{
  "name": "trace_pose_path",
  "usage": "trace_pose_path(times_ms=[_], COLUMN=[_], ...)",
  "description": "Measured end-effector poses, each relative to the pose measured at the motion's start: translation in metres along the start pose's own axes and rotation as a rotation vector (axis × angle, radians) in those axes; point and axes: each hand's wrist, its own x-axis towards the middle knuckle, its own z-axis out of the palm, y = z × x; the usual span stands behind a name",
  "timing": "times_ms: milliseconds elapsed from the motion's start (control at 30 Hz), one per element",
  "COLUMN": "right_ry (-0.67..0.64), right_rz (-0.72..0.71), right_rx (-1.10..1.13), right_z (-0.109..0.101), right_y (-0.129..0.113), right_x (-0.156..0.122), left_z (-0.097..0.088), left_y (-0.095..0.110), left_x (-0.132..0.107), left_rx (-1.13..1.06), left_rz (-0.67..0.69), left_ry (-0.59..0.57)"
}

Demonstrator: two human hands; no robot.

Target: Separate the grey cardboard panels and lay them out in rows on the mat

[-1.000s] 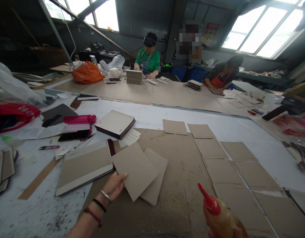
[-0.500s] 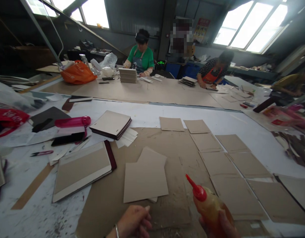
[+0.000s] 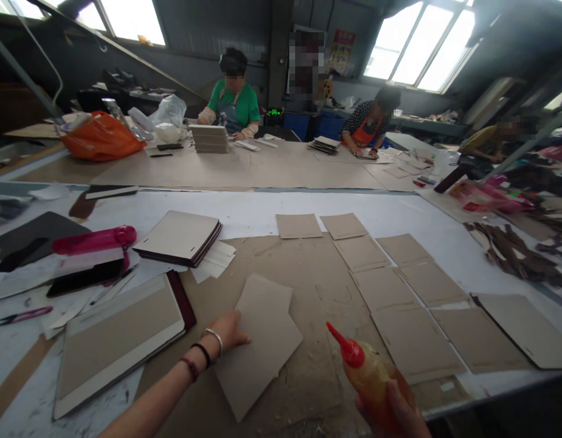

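Observation:
My left hand (image 3: 229, 330) is at the left edge of a grey-brown cardboard sheet (image 3: 263, 353), its thumb on top and its other fingers partly hidden. This sheet lies tilted across another cardboard sheet (image 3: 267, 292), which shows at its far side. In my right hand (image 3: 393, 404) is a squeeze bottle (image 3: 376, 380) of amber liquid, probably glue, its red nozzle pointing up and to the left. To the right of the bottle, several cardboard sheets (image 3: 384, 292) lie in rows, some with thin streaks along one edge.
On the left are a stack of dark-edged covers (image 3: 180, 234), a larger board with a maroon edge (image 3: 121, 340), a pink bottle (image 3: 93, 239), a phone (image 3: 84, 278) and thread snips (image 3: 25, 315). Co-workers (image 3: 235, 103) sit at the far table, near an orange bag (image 3: 101, 137).
My left hand has moved forward from the near edge to the cardboard, and the top sheet has turned. The view has swung right; my right hand still holds the bottle.

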Motion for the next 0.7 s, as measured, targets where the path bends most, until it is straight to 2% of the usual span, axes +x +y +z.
trace_pose_path(times_ms=[67,167,233,267,433,567,700], right_ry=[-0.013,-0.038,-0.069,-0.082,-0.106,-0.069,-0.053], right_rz=[-0.035,-0.106,-0.167,-0.208,-0.430,-0.581,-0.691], right_rx=[-0.022,-0.105,-0.185,-0.235,-0.512,-0.647,-0.780], right_z=[0.002,0.008,0.012,0.013,0.020,0.028,0.037], right_y=[-0.004,-0.015,-0.026,-0.032,-0.058,-0.070,-0.082], right_x=[-0.001,-0.002,-0.001,0.000,0.007,0.008,0.003], left_z=[-0.005,-0.014,-0.020,-0.023,-0.036,-0.041,-0.046], left_y=[0.000,0.006,0.014,0.019,0.039,0.049,0.060], left_x=[-0.015,-0.045,-0.064,-0.073,-0.104,-0.120,-0.132], left_rx=[-0.142,-0.656,-0.995,-1.088,-1.142,-1.146,-1.140], left_rz=[0.017,0.026,-0.004,-0.026,-0.080,-0.086,-0.109], left_ry=[-0.146,-0.364,-0.433,-0.439,-0.383,-0.328,-0.331])
